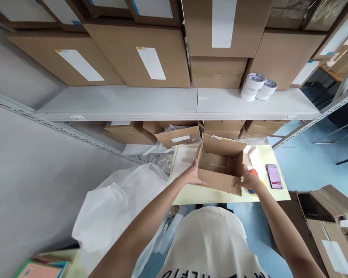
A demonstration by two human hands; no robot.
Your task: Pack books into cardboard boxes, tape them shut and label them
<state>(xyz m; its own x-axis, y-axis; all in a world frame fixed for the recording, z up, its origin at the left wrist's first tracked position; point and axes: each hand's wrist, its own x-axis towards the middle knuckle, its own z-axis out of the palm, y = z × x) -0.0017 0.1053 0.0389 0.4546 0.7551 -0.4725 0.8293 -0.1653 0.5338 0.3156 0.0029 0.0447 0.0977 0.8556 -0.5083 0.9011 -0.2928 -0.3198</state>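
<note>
A small open cardboard box [217,164] sits on a pale yellow table [191,195], its flaps up and its inside bare. My left hand [193,175] grips the box's left near corner, fingers wrapped on the wall. On the right near corner my right hand [247,180] holds the side wall in the same way. Both arms reach forward from the bottom of the view.
A phone [273,176] lies on the table right of the box. Rolls of white tape [258,85] stand on a white shelf [174,102] loaded with large cartons [142,54]. White plastic bags [118,208] pile at left. Opened cartons [327,227] lie on the blue floor at right.
</note>
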